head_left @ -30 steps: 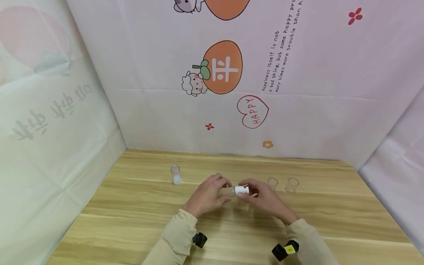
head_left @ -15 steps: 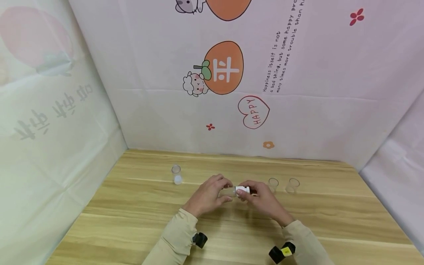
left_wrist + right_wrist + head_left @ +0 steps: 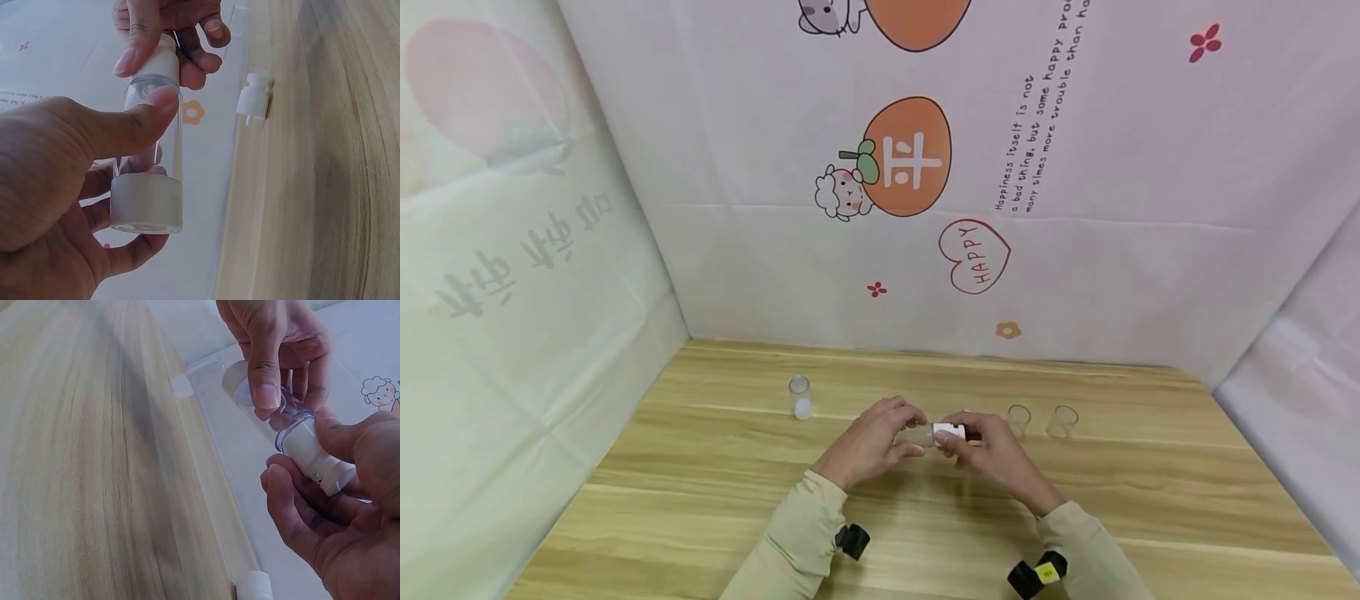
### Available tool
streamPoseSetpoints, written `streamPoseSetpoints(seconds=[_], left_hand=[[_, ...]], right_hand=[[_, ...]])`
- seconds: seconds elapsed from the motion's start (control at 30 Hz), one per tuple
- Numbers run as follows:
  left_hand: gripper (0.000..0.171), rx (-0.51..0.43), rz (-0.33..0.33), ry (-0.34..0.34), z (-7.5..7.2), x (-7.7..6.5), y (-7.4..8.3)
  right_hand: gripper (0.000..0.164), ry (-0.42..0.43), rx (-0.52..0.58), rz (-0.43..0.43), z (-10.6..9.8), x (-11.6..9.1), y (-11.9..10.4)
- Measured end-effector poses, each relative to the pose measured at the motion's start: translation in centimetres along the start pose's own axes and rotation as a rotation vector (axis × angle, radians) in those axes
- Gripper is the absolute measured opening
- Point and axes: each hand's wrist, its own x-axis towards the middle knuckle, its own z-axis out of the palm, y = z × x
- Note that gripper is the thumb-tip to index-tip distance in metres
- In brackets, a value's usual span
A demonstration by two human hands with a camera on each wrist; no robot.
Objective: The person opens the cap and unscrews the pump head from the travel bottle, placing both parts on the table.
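Note:
My left hand (image 3: 872, 442) grips a small clear pump bottle (image 3: 172, 140) with a white base, thumb across its side. The bottle lies nearly sideways above the table, base toward the left. On its neck sits a white pump head (image 3: 307, 450), which my right hand (image 3: 996, 454) pinches between thumb and fingers. The pump head and bottle meet at a clear collar; the threads cannot be made out. A second white pump head (image 3: 254, 99) stands on the table beyond the hands in the left wrist view, its thin tube showing.
A clear container with a white bottom (image 3: 802, 407) lies at the back left of the wooden table (image 3: 715, 467). Two clear cups, a nearer one (image 3: 1018, 415) and one farther right (image 3: 1062, 422), are right of the hands. A printed cloth (image 3: 760, 275) hangs behind.
My right thumb has shifted over the white pump head and the right wrist has moved slightly left. The left hand keeps its hold on the bottle, nearly still.

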Motion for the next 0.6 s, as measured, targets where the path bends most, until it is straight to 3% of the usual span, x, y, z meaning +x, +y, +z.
streamPoseSetpoints(seconds=[0.6], left_hand=[[0.034,-0.119,-0.005,-0.051,-0.20,0.03,-0.58]], right_hand=[[0.023,0.005,-0.002,-0.056,-0.05,-0.11,0.27]])
